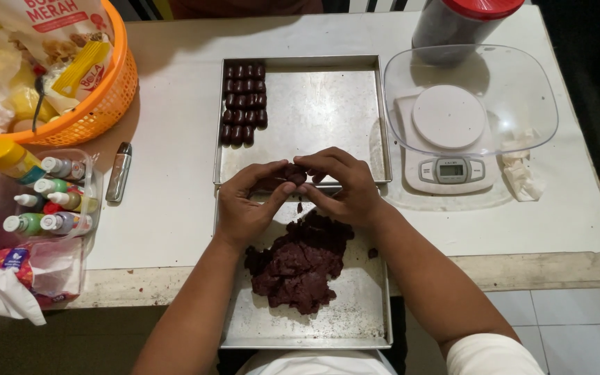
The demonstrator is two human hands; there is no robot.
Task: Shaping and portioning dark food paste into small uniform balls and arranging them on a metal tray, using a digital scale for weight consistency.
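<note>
**A:** Head view: what do you have in hand?

**B:** My left hand and right hand meet over the seam between the two trays, fingers curled in, pinching one small dark dough piece between the fingertips. I judge it soft, light and a little sticky, so it will dent easily; I'd take it by thumb and fingertip pads only.

**A:** And the rest of it?

**B:** The dough lump lies just nearer, on the near metal tray. The shaped pieces sit in rows at the far left of the far metal tray.

**A:** Room to move?

**B:** That far tray is bare to the right of the rows. Its raised rim needs clearing. The kitchen scale with its clear bowl sits close on the right; the orange basket and small bottles stand well apart on the left.
</note>
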